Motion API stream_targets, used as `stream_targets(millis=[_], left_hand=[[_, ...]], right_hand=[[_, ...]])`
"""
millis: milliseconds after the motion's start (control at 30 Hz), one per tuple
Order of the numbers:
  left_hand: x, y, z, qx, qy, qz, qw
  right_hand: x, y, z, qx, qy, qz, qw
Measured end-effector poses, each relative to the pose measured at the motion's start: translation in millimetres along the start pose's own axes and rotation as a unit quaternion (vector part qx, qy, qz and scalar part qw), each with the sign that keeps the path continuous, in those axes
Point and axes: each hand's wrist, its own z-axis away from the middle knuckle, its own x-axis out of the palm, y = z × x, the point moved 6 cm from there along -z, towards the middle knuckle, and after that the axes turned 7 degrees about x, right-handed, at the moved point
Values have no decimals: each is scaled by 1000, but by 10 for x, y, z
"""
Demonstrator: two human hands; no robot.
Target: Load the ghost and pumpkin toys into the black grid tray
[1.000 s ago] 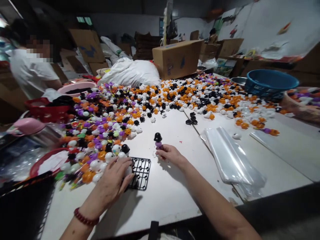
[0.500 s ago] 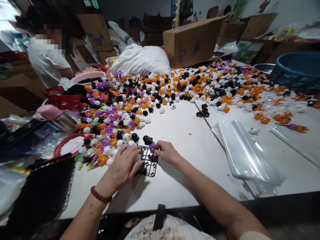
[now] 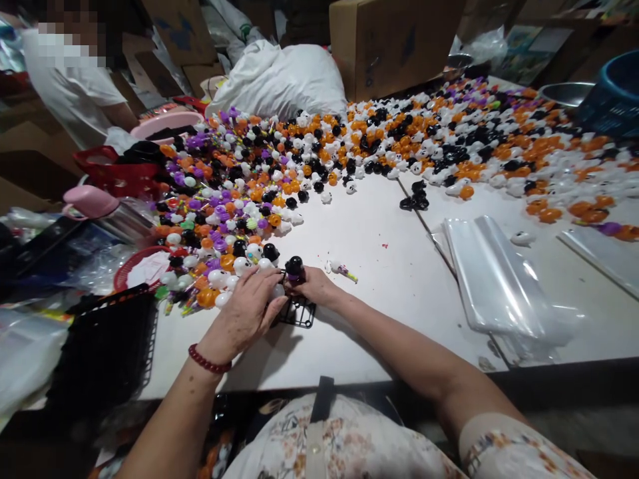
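Observation:
My right hand (image 3: 315,287) grips a small toy with a black skull-like head (image 3: 294,268) and a purple body, holding it upright over a black plastic grid tray (image 3: 298,312) on the white table. My left hand (image 3: 247,313) lies on the left part of that tray, fingers curled near a white toy head (image 3: 277,291); whether it grips anything I cannot tell. A wide heap of small orange, black, white and purple toy heads (image 3: 279,166) spreads over the table behind the hands.
Clear plastic bags (image 3: 499,279) lie to the right. A black basket (image 3: 107,352) sits at the near left, with red baskets (image 3: 117,174) and a pink lid beyond. A white sack (image 3: 279,80) and cardboard box (image 3: 389,43) stand behind. Another person in white (image 3: 70,80) works at far left.
My right hand carried the black-and-purple toy leftward from the bare table onto the grid tray beside my left hand. The camera tilted down; a small stick piece now lies where the hand was.

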Motion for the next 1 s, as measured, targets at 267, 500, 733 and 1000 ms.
stream_targets(millis=[267,500,733,1000], left_hand=[[2,-25,10,3,13,3,1000],[14,-73,31,-31,10,24,999],[-64,-55,5,-45,35,34,998],[-97,38,-176,-11,-46,-87,995]], right_hand=[[-27,-105,-74,-29,-3,36,999],[-15,-337,-46,-78,-30,237,968],[31,-371,-94,-96,-57,326,939],[133,-306,-187,-162,-57,365,915]])
